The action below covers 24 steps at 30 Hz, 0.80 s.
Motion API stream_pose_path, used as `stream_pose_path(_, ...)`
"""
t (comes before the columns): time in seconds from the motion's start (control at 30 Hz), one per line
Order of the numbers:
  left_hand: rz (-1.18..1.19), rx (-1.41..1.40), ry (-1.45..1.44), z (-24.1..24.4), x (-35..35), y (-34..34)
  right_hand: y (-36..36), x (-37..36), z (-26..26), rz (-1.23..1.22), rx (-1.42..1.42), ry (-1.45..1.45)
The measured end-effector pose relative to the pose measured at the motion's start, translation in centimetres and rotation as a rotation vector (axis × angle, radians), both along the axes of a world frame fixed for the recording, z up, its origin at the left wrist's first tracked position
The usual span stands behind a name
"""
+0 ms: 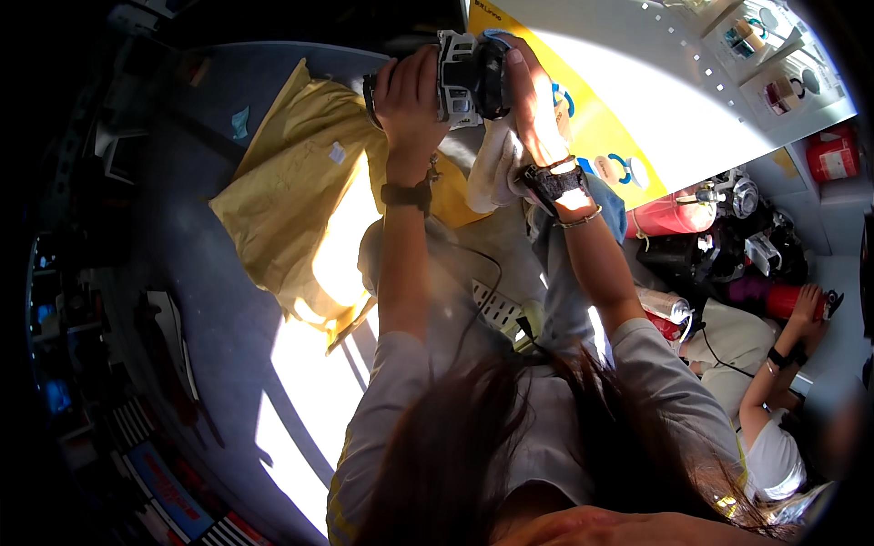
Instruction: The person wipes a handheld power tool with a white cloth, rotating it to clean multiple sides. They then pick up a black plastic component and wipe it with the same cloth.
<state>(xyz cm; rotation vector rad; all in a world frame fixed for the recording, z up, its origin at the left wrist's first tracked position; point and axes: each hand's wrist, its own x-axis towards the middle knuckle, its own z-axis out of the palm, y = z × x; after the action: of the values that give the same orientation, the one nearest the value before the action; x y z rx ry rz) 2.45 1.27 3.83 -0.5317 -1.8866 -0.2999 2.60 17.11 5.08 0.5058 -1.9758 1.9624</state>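
A silver-and-black mechanical device [459, 85], its exact kind unclear, is raised between both my hands. My left hand [413, 102] grips its left end, with the fingers curled over the top. Against the rounded black end rests my right hand [536, 95], its thumb along the side and the other fingers mostly hidden behind. A blue edge, perhaps cloth, shows near those fingertips. Pale cloth [493, 167] hangs below the right palm. Both wrists carry dark bands.
A crumpled yellow sack [300, 184] lies on the floor at left. A white-and-yellow display table [608, 89] stands at upper right. Beside it are a red cylinder [672, 215] and black machine parts [744, 246]. At right, another person's hand [808, 304] holds a red cylindrical object [785, 300].
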Motion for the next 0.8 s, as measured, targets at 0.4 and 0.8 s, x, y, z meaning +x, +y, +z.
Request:
stream_pose_path(0.4,-0.221,0.335,-0.144,-1.1,0.3,0.2,-0.3,-3.1,-3.4,0.027,-0.222,0.007)
stream_pose_path(0.8,-0.428,0.325,-0.368,-2.0,0.6,1.2,1.4,1.7,2.0,-0.018,-0.202,-0.110)
